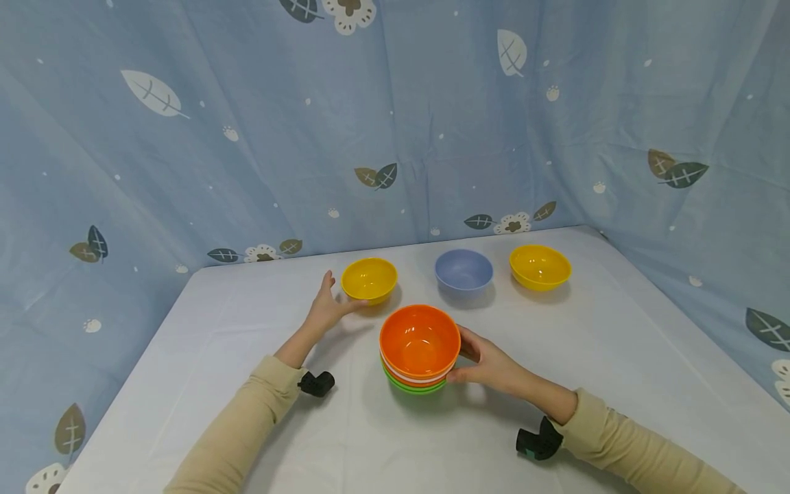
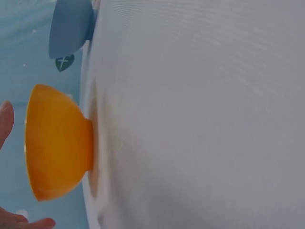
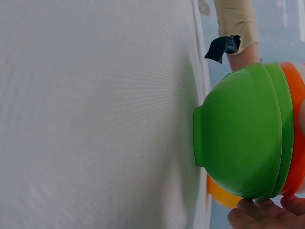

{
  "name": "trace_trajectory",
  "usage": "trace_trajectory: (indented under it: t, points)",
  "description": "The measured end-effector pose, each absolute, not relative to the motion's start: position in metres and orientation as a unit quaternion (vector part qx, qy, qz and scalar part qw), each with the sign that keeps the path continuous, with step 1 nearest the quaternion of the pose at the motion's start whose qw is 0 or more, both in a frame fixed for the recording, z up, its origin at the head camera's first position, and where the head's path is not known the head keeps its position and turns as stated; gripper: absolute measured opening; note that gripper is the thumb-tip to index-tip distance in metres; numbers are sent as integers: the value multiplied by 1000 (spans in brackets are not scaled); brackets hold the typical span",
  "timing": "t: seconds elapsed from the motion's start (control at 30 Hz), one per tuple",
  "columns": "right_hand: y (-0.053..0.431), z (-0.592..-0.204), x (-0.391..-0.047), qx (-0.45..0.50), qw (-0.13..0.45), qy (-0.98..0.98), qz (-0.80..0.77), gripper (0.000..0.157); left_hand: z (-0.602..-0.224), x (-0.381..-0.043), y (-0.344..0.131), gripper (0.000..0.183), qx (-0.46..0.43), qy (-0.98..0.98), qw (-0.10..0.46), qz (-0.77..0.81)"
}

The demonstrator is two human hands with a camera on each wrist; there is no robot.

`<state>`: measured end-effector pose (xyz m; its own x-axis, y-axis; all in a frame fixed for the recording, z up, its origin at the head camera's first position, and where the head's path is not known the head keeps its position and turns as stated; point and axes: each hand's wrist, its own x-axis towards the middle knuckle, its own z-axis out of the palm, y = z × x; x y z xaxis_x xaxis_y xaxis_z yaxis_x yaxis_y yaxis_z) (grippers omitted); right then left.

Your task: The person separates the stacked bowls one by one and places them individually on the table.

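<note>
A stack of nested bowls [image 1: 420, 346], orange at the top with white, orange and green rims below, stands near the table's middle. My right hand [image 1: 494, 363] grips its right side, thumb in front and fingers behind; the green lower bowls [image 3: 243, 131] fill the right wrist view. A yellow bowl [image 1: 369, 280] sits farther back on the left. Beside it, my left hand [image 1: 327, 307] has its thumb and fingers spread. The left wrist view shows a gap between these fingers [image 2: 28, 223] and the yellow bowl [image 2: 57, 143].
A blue bowl [image 1: 464, 271] and another yellow bowl [image 1: 540, 267] stand along the back right of the white-covered table [image 1: 185, 384]. A patterned blue curtain [image 1: 395, 123] hangs behind the table. Black wrist cameras [image 1: 317, 384] stick out from both sleeves.
</note>
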<state>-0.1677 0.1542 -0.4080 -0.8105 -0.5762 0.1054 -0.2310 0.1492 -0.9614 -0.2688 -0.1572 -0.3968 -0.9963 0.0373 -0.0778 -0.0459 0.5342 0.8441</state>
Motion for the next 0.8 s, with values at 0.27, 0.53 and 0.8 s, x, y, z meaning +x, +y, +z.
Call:
trace_trajectory:
  t: [0.27,0.53,0.8]
  points:
    - [154,-408,-168,-273,148,745,-591,84,-389,-256,-161,103,4,869,42,493]
    - [154,-409,-168,-275,148,743,-591,83,-380,-238,-156,97,30,868,30,495]
    - [154,-408,-167,-273,148,743,-593,83,-375,-217,-150,91,56,865,8,498]
